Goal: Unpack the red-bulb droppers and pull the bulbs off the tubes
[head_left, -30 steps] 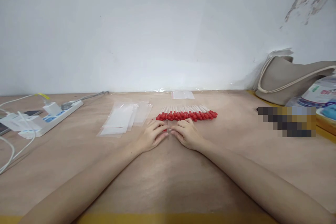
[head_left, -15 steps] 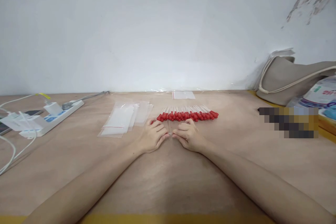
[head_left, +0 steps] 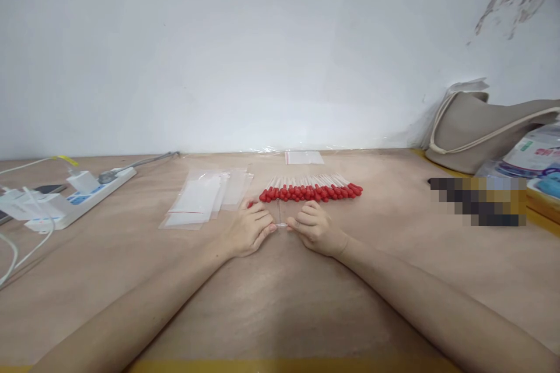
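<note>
My left hand and my right hand rest on the table with their fingers curled in a pinch. Between their fingertips stretches a short, thin whitish strip, one end in each hand. Its ends are hidden by my fingers. A fine line with a small loop at its top shows just above the strip; I cannot tell whether they are joined. Just beyond my hands lies a row of red-tipped white sticks, their red ends toward me. Left of my left hand are overlapping clear plastic bags, the front one with a red line.
A single small plastic bag lies near the wall. On the left stands a white power strip with chargers and cables. To the right are a blurred-out dark object, a grey-brown bag and a plastic package.
My left hand has shifted slightly left, so the gap between the fingertips is a little wider and more of the strip shows. The camera view has moved slightly.
</note>
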Available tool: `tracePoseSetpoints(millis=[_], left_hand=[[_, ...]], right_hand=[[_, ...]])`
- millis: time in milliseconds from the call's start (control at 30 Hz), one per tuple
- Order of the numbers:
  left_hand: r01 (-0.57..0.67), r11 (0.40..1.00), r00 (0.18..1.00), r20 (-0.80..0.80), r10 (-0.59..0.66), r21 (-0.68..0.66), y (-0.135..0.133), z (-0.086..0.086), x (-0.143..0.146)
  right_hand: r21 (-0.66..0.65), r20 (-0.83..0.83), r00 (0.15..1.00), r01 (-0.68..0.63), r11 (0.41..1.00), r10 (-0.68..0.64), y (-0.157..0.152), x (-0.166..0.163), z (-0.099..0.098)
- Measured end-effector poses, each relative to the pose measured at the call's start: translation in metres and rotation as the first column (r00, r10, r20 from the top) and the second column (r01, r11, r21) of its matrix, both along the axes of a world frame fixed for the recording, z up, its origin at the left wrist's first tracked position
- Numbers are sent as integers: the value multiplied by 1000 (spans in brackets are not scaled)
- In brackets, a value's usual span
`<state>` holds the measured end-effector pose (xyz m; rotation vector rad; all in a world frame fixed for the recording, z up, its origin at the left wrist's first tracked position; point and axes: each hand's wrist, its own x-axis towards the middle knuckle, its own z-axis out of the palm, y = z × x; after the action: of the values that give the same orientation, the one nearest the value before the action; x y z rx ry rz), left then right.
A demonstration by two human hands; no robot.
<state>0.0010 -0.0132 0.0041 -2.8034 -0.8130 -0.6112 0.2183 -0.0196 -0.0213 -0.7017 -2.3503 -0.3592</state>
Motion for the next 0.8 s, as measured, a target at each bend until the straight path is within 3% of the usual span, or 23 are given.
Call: tracePoseSetpoints(millis=[167,300,467,600,800], left_hand=[[-139,990,985,93,142,-36,0,0,-17],[-257,957,928,242,283,-135,8,1,-23],[-438,846,791,318,523,-304,36,-5,-32],[-443,804,783,265,563,-398,48,-16,-38],[-431,800,766,298,569,-418,45,-21,-38]], right_hand=[[-4,-159,982,104,995,-103,7,12,-11],[-123,-218,955,178,976,-201,11,2,-17],[-261,-191,960,149,954,-203,11,-9,-13],[-298,-177,958,168,940,-227,14,-13,-8],[-312,-147,944,238,920,-294,18,-22,-6]])
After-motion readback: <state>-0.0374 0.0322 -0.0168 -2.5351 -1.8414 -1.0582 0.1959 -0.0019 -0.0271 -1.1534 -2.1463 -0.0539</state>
